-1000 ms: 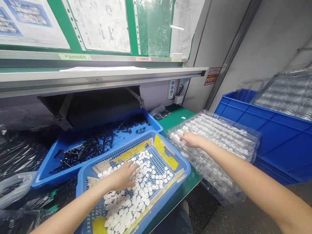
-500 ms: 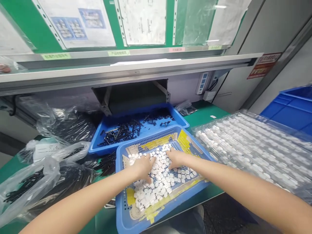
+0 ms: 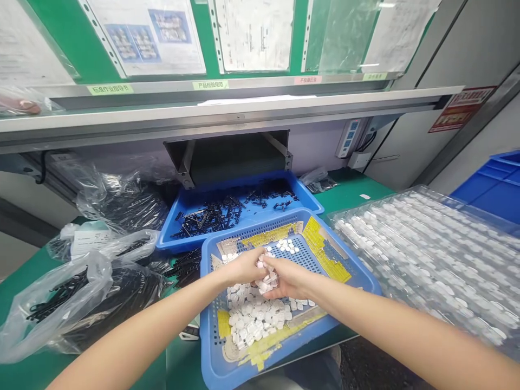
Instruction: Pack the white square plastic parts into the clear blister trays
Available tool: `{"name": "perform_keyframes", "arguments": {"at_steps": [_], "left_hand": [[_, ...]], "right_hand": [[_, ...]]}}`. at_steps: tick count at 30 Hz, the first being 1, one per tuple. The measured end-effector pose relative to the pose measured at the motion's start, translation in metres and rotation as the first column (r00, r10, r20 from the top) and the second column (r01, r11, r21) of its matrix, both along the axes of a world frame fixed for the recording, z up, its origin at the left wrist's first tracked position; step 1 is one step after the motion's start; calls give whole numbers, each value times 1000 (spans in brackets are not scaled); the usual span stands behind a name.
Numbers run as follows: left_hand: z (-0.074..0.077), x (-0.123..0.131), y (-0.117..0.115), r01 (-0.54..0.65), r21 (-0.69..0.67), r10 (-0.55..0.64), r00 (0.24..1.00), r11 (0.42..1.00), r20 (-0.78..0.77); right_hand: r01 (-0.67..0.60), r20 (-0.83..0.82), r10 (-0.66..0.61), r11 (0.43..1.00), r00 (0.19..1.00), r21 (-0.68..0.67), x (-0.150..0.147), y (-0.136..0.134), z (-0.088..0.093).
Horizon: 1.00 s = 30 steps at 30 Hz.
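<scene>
At a green-topped factory workbench, clear plastic bags (image 3: 60,309) of black parts lie at 9 o'clock, a white paper slip (image 3: 91,242) showing inside one. Above them, a green label (image 3: 110,89) on the shelf rail reads "标准作业指导书"; a second label (image 3: 210,85) reads "产品检验规范". A pink label (image 3: 307,79) is too small to read in full.

At centre, a person's left hand (image 3: 241,268) and right hand (image 3: 288,279) meet over a blue perforated tray (image 3: 368,279) patched with yellow tape (image 3: 323,249). The left hand's fingers (image 3: 260,264) curl nearly closed against a small cluster of white plastic parts (image 3: 266,279), and the right hand's fingers (image 3: 272,292) cup the same cluster from the other side, leaving only a narrow opening. More of the white plastic parts lie heaped on the mesh at 6 o'clock.

At 12 o'clock, a solid blue tray (image 3: 311,199) holds loose black plastic parts (image 3: 215,216). A power strip (image 3: 348,138) is mounted beyond it. At 3 o'clock, a clear blister tray (image 3: 426,260) filled with white pieces sits just beside the perforated tray, below a blue crate (image 3: 491,187).
</scene>
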State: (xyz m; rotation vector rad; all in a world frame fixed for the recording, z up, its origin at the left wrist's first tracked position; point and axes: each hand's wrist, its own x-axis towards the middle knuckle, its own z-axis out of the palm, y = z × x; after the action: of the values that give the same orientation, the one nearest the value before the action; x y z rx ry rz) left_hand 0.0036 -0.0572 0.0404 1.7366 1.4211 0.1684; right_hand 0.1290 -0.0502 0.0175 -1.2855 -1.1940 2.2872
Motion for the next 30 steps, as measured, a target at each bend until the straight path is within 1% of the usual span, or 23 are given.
{"name": "perform_keyframes", "arguments": {"at_steps": [2,3,6,10,12,14,16,18,20,23,25,27,30], "left_hand": [[9,-5,-4,-61,4,59,983,998,173],[12,-8,-6,-77,-9,77,969,997,236],[16,-15,-9,-93,-51,104,940,994,326],[11,-23,-11,-175,-108,202,911,979,359],[6,-24,-12,-207,-153,253,882,966,398],[3,-25,-13,-213,-192,278,850,958,448],[0,-24,-14,-200,-203,274,842,959,464],[-3,-22,-15,-192,-156,242,866,969,438],[-5,-18,-16,-198,-32,195,900,980,390],[-8,-11,-17,-175,155,121,944,972,308],[-11,-7,-17,-142,207,86,963,968,257],[-15,-5,-17,-133,243,78,972,961,223],[-27,-2,-15,-127,265,67,972,956,224]], "right_hand": [[120,-154,-144,981,978,-155,6,-3,2],[149,-201,-195,964,960,-222,8,-4,3],[152,-275,-249,931,929,-331,15,-10,3],[182,-333,-310,913,890,-364,20,-13,3],[207,-355,-342,907,870,-366,22,-13,3],[220,-379,-352,910,856,-351,23,-13,3],[220,-397,-343,920,851,-324,24,-14,5],[231,-407,-345,925,846,-302,25,-16,7],[240,-411,-353,923,840,-300,26,-18,9],[231,-430,-356,920,829,-317,27,-21,8],[231,-450,-354,924,820,-306,28,-21,5],[229,-459,-341,931,820,-283,29,-20,0],[198,-463,-291,951,837,-239,35,-18,-10]]}}
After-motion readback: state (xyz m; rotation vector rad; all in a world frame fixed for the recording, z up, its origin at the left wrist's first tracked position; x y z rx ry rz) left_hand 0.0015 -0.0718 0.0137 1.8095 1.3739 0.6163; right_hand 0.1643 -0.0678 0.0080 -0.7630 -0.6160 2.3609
